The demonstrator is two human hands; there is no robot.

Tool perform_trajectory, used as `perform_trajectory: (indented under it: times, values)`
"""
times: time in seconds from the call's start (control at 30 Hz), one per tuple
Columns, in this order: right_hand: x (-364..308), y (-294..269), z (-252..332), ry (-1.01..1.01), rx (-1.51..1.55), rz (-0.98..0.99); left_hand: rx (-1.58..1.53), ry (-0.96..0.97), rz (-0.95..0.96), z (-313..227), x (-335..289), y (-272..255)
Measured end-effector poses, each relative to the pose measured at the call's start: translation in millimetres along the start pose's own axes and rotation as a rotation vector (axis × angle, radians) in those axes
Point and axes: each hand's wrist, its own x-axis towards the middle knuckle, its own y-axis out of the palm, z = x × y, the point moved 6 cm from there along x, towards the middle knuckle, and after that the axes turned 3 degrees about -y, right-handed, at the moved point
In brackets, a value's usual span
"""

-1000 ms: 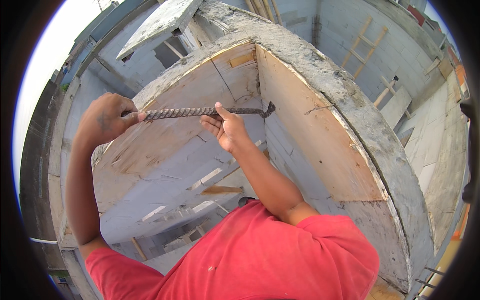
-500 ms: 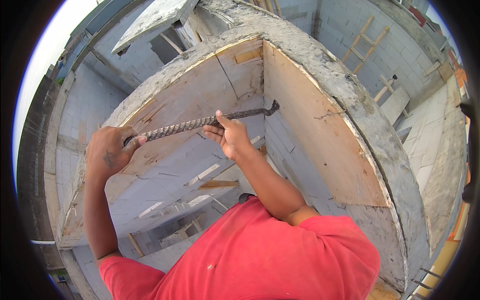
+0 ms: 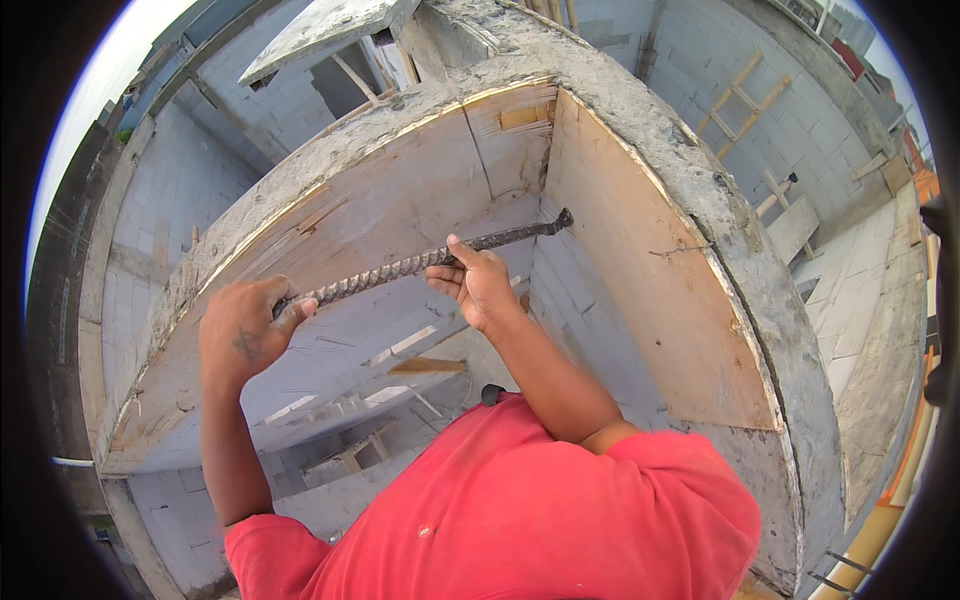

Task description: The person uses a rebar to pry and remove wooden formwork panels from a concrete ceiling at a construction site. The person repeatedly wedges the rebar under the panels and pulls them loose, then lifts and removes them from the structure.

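Observation:
A pry bar (image 3: 385, 273) made of ribbed steel rod spans the space before my chest, rising slightly toward the right. Its far right end is flattened and bent into a dark hook. My left hand (image 3: 238, 330) is closed around the left end. Closer to the hook, my right hand (image 3: 485, 287) holds the bar with the thumb above and the fingers curled below. The hooked end lies in front of a right-hand plywood panel (image 3: 650, 270), near the inner corner; whether it touches cannot be seen. A second plywood panel (image 3: 390, 150) runs behind the bar to the left.
Rough concrete beams (image 3: 600, 80) border both panels and meet at the far corner. A thin wire (image 3: 682, 249) sticks out of the right panel. Far below lies a room with a wooden piece (image 3: 427, 366). A wooden ladder (image 3: 742, 100) leans on a block wall at the back right.
The whole view has shifted a little. Both hands and the pry bar appear slightly farther right and lower, with the same grip on the bar.

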Motion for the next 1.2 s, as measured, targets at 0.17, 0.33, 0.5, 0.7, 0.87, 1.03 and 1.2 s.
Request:
perform_trajectory:
  times: [0.17,0.33,0.5,0.7,0.87,1.03,1.2]
  values:
    - [2,-10,-9,-0.002,-0.101,0.062,-0.029,-0.062,-0.099,18,-18,41]
    - [-6,1,7,-0.015,-0.070,0.063,-0.004,0.013,-0.002,13,-2,6]
    - [-5,-7,6,-0.021,-0.052,0.103,-0.033,-0.035,0.054,17,2,5]
    - [18,-17,-24,0.000,-0.157,0.101,-0.148,-0.036,-0.002,52,11,98]
    - [24,-25,-28,0.000,-0.096,0.119,-0.197,-0.005,0.007,76,9,96]
    - [39,-44,-45,-0.007,-0.227,0.070,-0.211,-0.054,-0.063,73,8,171]
    - [49,-56,-60,0.018,-0.248,0.029,-0.243,-0.077,-0.127,95,4,202]
